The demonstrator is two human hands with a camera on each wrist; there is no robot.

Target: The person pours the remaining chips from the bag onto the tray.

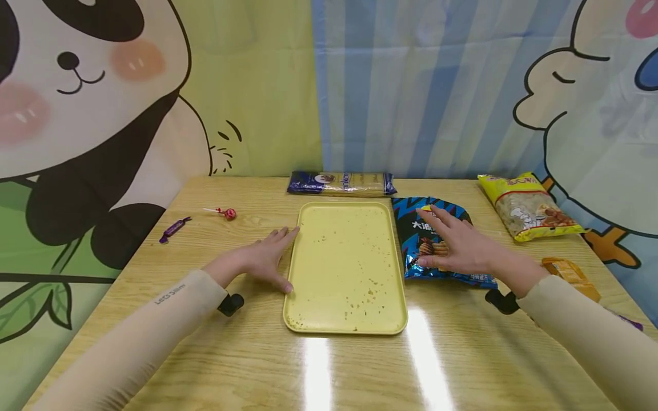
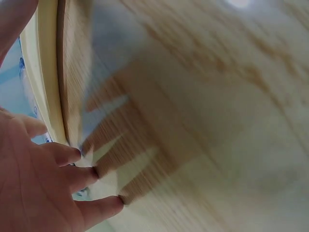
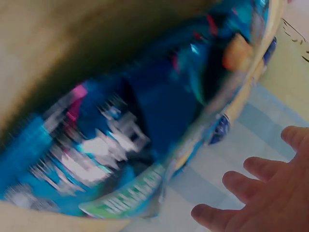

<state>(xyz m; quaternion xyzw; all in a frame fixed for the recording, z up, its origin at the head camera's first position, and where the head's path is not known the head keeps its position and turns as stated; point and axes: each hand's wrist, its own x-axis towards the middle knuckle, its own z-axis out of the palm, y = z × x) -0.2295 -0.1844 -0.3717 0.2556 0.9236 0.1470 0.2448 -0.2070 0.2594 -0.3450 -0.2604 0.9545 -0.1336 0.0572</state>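
Note:
A pale yellow tray [image 1: 345, 319] with crumbs lies flat in the middle of the wooden table. My left hand [image 1: 267, 257] rests flat on the table against the tray's left rim [image 2: 48, 87], fingers [image 2: 72, 154] straight. My right hand [image 1: 454, 245] hovers spread over a blue snack bag [image 1: 411, 228] just right of the tray, fingers straight. In the right wrist view the blue bag [image 3: 125, 130] is blurred and the fingertips [image 3: 251, 186] sit just off it; whether they touch it is unclear.
A dark blue and tan packet [image 1: 341, 183] lies behind the tray. A yellow snack bag [image 1: 529, 206] and an orange packet [image 1: 570, 275] sit to the right. A red lollipop [image 1: 226, 213] and a purple candy [image 1: 173, 229] lie at left. Cartoon curtains back the table.

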